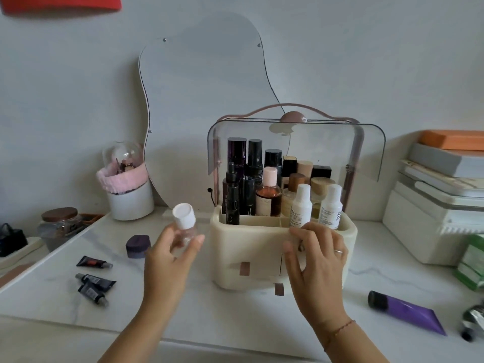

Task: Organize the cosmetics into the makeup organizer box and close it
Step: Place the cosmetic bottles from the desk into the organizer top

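The cream makeup organizer box (230, 258) stands mid-table with its clear lid (314, 142) swung up. Several bottles fill its top tray, among them two white bottles (301, 205) at the front right. My left hand (170, 255) holds a small clear bottle with a white cap (184, 221) just left of the box. Spread over the box's front right, my right hand (314, 255) has its fingertips on the tray rim. Three small dark tubes (93, 280) and a purple jar (137, 246) lie on the left. A purple tube (403, 311) lies on the right.
A wavy mirror (199, 100) leans on the wall behind. A white cup with a pink band (128, 189) and a lidded glass jar (60, 224) stand at the left. Stacked boxes (440, 205), a green packet (471, 263) and a silver tube (472, 323) are at the right.
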The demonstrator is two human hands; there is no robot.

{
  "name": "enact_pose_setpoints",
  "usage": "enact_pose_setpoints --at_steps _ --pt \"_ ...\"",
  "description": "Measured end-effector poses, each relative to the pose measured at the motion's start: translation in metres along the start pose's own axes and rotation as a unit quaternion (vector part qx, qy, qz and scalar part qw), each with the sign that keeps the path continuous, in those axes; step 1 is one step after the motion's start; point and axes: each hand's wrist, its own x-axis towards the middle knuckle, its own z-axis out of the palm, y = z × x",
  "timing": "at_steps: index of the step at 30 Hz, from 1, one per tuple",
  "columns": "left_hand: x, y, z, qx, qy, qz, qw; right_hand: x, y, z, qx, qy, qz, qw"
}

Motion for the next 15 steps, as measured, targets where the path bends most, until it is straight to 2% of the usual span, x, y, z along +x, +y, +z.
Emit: enact_pose_setpoints --at_steps 2,4,8,13,15 --pt "-0.023 0.024 -0.001 -0.021 -0.036 0.019 0.999 -0.002 -0.013 -0.01 0.044 -0.027 0.007 0.999" --pt "-0.04 0.047 0.006 -0.031 -0.068 0.039 0.996 -0.004 -0.032 -0.02 0.135 -0.07 0.01 0.988" --pt "-0.051 0.078 0.031 -0.036 -0.099 0.113 0.988 0.007 -0.064 -0.029 0.279 -0.177 0.024 0.944" --pt "-0.043 0.09 0.052 -0.022 -0.084 0.176 0.98 0.035 -0.061 -0.034 0.253 -0.155 0.041 0.954" --pt "-0.038 0.086 0.054 -0.012 -0.077 0.173 0.982 0.046 -0.058 -0.031 0.225 -0.137 0.052 0.963"
